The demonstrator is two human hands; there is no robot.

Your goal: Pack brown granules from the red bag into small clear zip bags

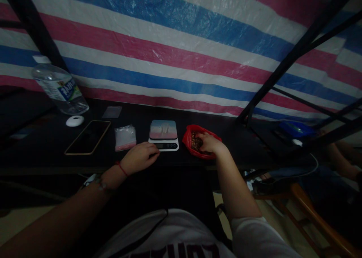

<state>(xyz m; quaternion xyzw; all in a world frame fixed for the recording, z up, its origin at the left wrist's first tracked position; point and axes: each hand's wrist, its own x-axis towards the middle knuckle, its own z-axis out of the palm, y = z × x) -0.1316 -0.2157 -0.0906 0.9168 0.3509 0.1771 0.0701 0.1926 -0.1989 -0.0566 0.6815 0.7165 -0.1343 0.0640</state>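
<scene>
The right hand [209, 142] is inside an open red plastic bag [187, 138], its fingers among small brown pieces [195, 142]; whether they grasp some of these, I cannot tell; the left hand [143, 155] lies palm down, released, with fingers loosely bent, at the near left corner of a white digital scale [157, 132] with a blue and pink plate; the bag stands on the black table [232, 145], just to the right of this scale; left of the scale lie a packet of clear plastic bags [125, 137], then a dark-screened phone [89, 137]; farther left stands a transparent water bottle [60, 86].
</scene>
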